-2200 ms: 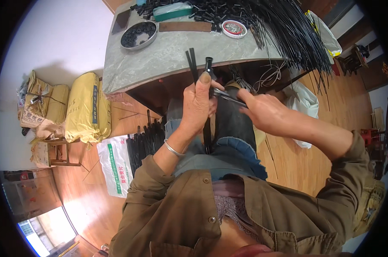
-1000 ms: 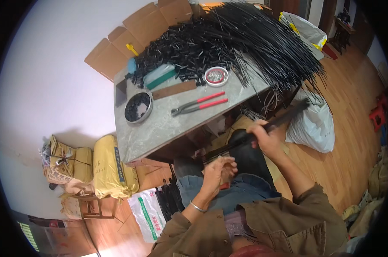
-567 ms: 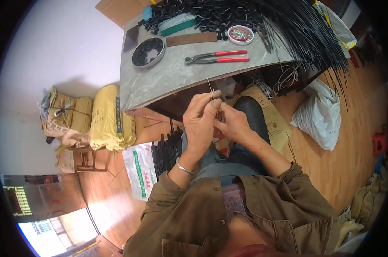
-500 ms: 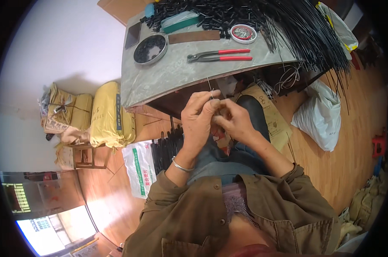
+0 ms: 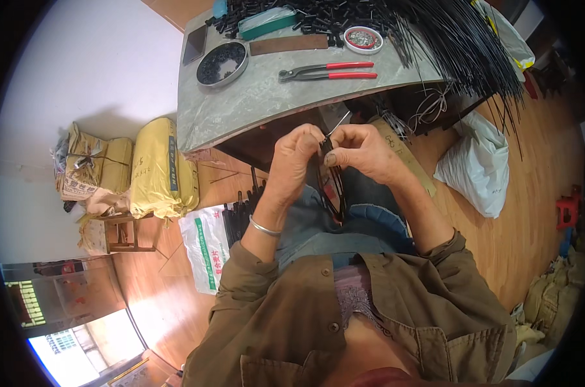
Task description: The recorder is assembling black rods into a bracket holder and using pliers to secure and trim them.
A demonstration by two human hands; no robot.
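My left hand and my right hand meet in front of the table edge, over my lap. Both pinch the upper end of a thin black looped piece, which hangs down between them. Its exact kind is unclear. From between the fingertips a slim silvery shaft points up and to the right; the grip on it is partly hidden. Beyond my hands, red-handled pincers lie on the grey table.
On the table are a round dish of small black parts, a brown strip, a green box, a white dish of small metal pieces and long black rods. Yellow sacks stand left, a white sack right.
My right hand has turned and shifted upward, its thumb now against the black piece. The dark loop hanging below and the silvery shaft now show clearly. The view has shifted slightly.
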